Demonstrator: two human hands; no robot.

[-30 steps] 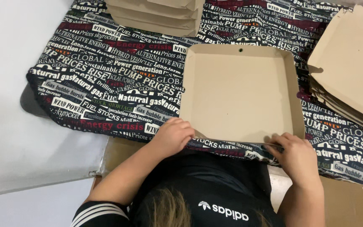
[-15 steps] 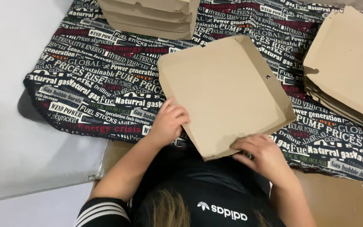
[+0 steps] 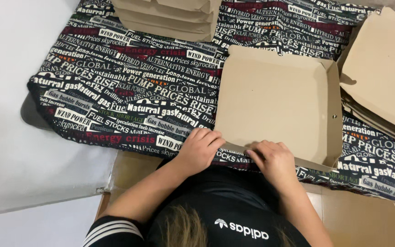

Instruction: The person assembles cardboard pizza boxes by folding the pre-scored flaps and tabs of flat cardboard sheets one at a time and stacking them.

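Nearest the camera, the left hand [image 3: 200,150] and the right hand [image 3: 273,160] sit side by side at the near edge of a shallow square tray of brown cardboard [image 3: 275,103], a partly folded box. Both hands are curled, fingers bent down onto that edge. The left hand's fingertips press on the near left corner, and the right hand's fingers [image 3: 258,151] pinch or press the near flap; whether the flap is gripped between thumb and fingers cannot be told from this angle.

The box lies on a dark printed cloth [image 3: 129,87] spread over the desk, towards its right half. Judging by how it lies, the folding is part done: the far wall and the right wall stand up, the right one with a small hole near its middle, while the near wall is not yet raised and the left side looks low or flat. The tray holds nothing.

To the right, a pile of flat unfolded cardboard sheets [image 3: 380,73] leans at the cloth's edge, just beside the box. At the far edge of the cloth stands a stack of finished brown boxes [image 3: 170,16], closed, so their contents cannot be seen.
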